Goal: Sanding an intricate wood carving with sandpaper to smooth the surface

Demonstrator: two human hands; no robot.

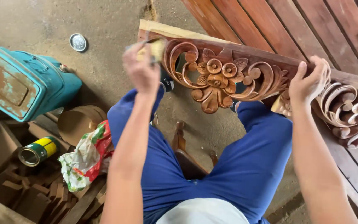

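Note:
A long carved wooden panel (228, 74), reddish brown with flowers and scrolls cut through it, lies across my knees above my blue trousers. My left hand (141, 68) is closed around a small brush (156, 47) with pale bristles, held against the panel's left end. The brush and hand are blurred. My right hand (309, 81) grips the panel's upper edge near the middle, fingers curled over the top. A second carved section (353, 112) continues to the right, beyond that hand.
A worn teal metal can (21, 83) lies on its side at the left. Below it are an open tin with a yellow and green label (38, 151), a crumpled plastic bag (85, 159), wood offcuts (34, 195) and a round lid (78, 42). Red-brown planks (295, 25) lean behind.

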